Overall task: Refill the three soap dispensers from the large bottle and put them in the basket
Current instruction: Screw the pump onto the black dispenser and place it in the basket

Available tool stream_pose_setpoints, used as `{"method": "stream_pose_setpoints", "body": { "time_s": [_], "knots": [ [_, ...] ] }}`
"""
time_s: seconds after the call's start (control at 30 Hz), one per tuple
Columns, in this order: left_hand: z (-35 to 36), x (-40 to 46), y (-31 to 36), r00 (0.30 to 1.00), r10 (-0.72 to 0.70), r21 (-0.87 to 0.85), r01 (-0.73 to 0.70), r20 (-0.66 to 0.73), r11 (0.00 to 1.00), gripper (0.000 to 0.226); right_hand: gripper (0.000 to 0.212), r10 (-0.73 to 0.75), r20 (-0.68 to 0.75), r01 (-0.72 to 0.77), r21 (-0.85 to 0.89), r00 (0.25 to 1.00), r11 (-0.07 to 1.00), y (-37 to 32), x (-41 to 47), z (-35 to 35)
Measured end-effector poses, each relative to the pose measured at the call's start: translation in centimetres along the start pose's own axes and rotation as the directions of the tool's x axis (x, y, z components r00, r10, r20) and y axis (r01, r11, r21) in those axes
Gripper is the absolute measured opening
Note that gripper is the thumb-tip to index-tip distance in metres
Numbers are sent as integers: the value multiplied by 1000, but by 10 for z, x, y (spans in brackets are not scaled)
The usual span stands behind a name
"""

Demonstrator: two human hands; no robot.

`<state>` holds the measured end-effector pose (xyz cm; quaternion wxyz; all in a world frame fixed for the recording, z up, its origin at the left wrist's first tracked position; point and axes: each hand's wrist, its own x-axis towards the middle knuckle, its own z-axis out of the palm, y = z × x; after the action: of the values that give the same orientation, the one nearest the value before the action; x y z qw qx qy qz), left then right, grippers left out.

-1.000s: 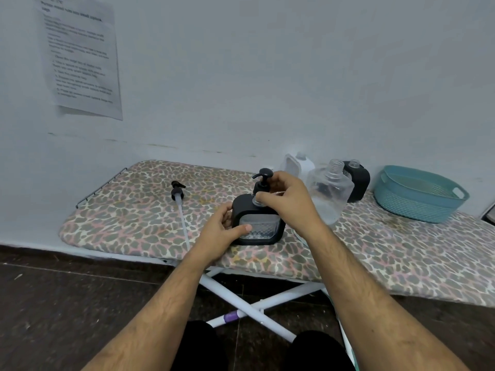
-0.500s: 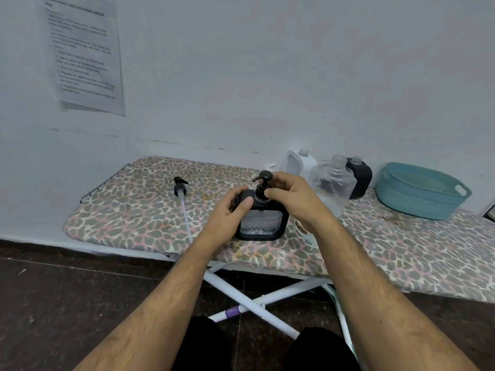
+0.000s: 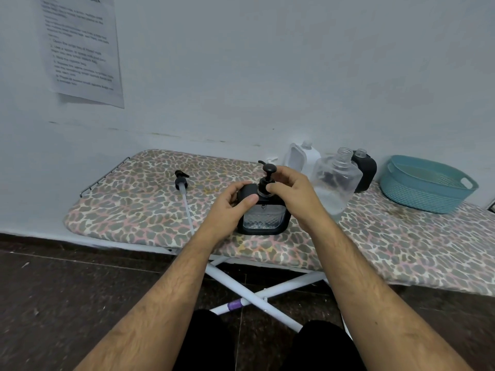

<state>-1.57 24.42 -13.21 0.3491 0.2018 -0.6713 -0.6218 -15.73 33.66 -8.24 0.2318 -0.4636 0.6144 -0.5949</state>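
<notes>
Leopard-print ironing board (image 3: 388, 250) carries an upright black soap dispenser (image 3: 263, 212), pump spout (image 3: 268, 167) pointing left. Left hand (image 3: 230, 207) grips its shoulder; right hand (image 3: 290, 191) fingers pinch the pump collar.

printed sheet (image 3: 81, 49) on wall, leopard-print ironing board (image 3: 401, 253)

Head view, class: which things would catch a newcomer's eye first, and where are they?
At the centre, both hands work on a black soap dispenser on the leopard-print board: the left hand holds its body and the right hand pinches its pump collar. A loose pump lies to the left, and a teal basket sits far right.
</notes>
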Motion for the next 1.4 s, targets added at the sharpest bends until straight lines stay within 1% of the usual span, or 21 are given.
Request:
{"method": "stream_pose_setpoints", "body": {
  "time_s": [0.1,0.17,0.23,0.27,0.37,0.43,0.5,0.57,0.67,0.73,0.77,0.83,0.9,0.97,1.0,1.1,1.2,1.33,1.4],
  "knots": [
    [0,0,1,1000,-3,-22,3,0,1000,30,20,-40,12,40,-17,999,999,1,-1,-2],
    [0,0,0,1000,-3,-30,3,-1,1000,27,14,-28,-20,27,-13,999,1000,4,0,-2],
    [1,0,1,1000,0,-23,-1,-1,1000,28,20,-7,-57,6,-16,998,1000,8,1,-3],
    [1,0,1,1000,1,-21,-1,-3,1000,30,24,-3,-53,2,-18,999,1000,9,2,-3],
    [1,0,0,1000,-2,-22,1,-6,1000,36,30,-30,39,31,-21,999,999,9,2,-3],
    [0,0,0,1000,-9,-37,9,-3,999,34,34,-62,54,61,16,997,998,8,1,-1],
    [0,0,0,1000,-17,-53,18,1,998,33,31,-97,27,96,40,995,995,9,0,-1],
    [0,-1,1,1000,-20,-56,20,3,998,32,23,-118,2,118,34,993,992,11,-1,-1],
    [0,-1,2,1000,-16,-45,16,2,999,34,21,-82,-76,85,40,994,996,15,0,-2],
    [0,-1,1,1000,-13,-45,13,-1,999,36,21,-62,-94,64,16,994,998,16,-1,0],
    [0,0,2,1000,-14,-48,14,-2,999,36,19,-66,-88,66,1,994,998,16,-1,1],
    [0,0,2,1000,-18,-54,18,-1,998,34,16,-61,-61,62,24,996,998,15,-1,2],
    [0,-1,3,1000,-24,-69,24,0,997,31,20,-37,-39,39,65,999,997,13,-1,1],
    [0,-1,2,1000,-29,-82,29,1,996,28,25,-32,-12,32,57,999,998,13,1,0],
    [0,-1,3,999,-34,-87,34,1,996,28,24,-28,-5,28,53,1000,998,14,2,-1],
    [0,-1,3,999,-42,-85,42,5,995,35,22,-6,-17,8,86,1000,996,16,1,-3],
    [1,-2,4,999,-44,-75,44,5,996,37,26,-7,7,6,49,1000,999,16,0,-4],
    [-1,-1,2,999,-47,-78,48,12,996,36,19,28,43,-31,85,999,996,14,0,-3],
    [-1,-1,3,999,-44,-69,45,14,997,42,19,3,27,-5,70,1000,998,16,0,-3]
  ]
}}
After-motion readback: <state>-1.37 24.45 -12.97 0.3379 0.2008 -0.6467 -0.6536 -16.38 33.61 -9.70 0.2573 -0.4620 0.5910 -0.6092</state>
